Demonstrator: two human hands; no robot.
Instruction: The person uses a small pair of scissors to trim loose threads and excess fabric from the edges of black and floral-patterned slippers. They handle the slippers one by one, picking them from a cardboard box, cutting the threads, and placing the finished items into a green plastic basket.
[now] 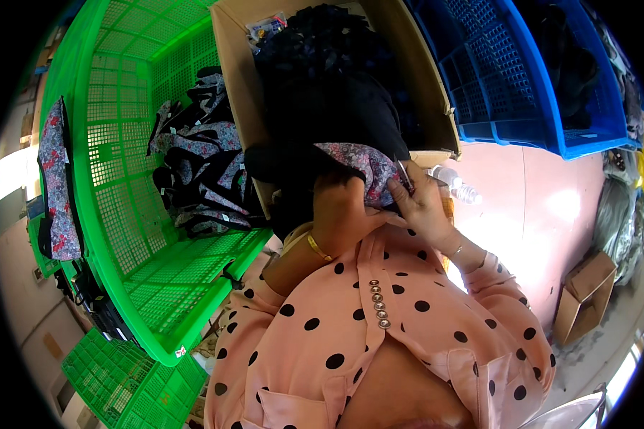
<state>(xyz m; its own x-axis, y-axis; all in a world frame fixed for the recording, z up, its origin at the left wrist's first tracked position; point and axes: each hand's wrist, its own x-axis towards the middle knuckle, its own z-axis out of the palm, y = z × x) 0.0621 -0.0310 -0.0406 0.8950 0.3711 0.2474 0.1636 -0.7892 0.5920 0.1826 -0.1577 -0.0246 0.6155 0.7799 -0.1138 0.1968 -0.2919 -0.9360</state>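
Note:
A black garment with a grey-and-pink floral panel (368, 163) lies bunched in front of my chest, over the near edge of a cardboard box (237, 86). My left hand (340, 211) is closed on the garment, its fingers partly hidden by dark cloth. Against the floral panel's right side, my right hand (426, 204) is closed around a thin, shiny metal tool (406, 175) that looks like small thread snips. Its thumb rests along the cloth. More black cloth (322, 50) heaps up inside the box.
To the left, a large green crate (122, 179) holds several floral-and-black pieces (211, 143); another floral piece (59, 186) hangs over its outer side. Blue crates (508, 79) stand at right. A clear plastic bottle (456, 184) lies beside my right hand. A small cardboard box (585, 297) sits farther right.

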